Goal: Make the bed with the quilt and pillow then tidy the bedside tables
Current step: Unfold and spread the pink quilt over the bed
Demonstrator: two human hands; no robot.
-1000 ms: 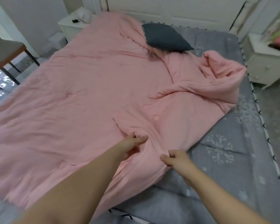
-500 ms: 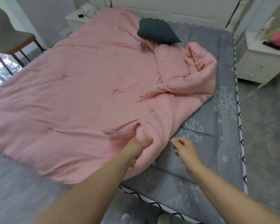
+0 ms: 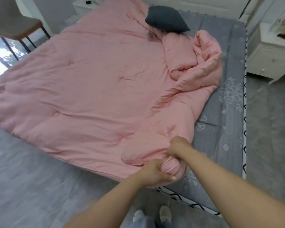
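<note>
Nearest, left hand clenched round a bunched corner of pink quilt; right hand gripping the same fold just beyond. Farther, quilt spread over grey bed sheet, rumpled at right. Farthest, dark grey pillow atop quilt.

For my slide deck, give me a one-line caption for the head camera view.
Both hands, left hand and right hand, grip the bunched corner of a pink quilt on a grey bed.

L grip & R grip both fisted.
</note>
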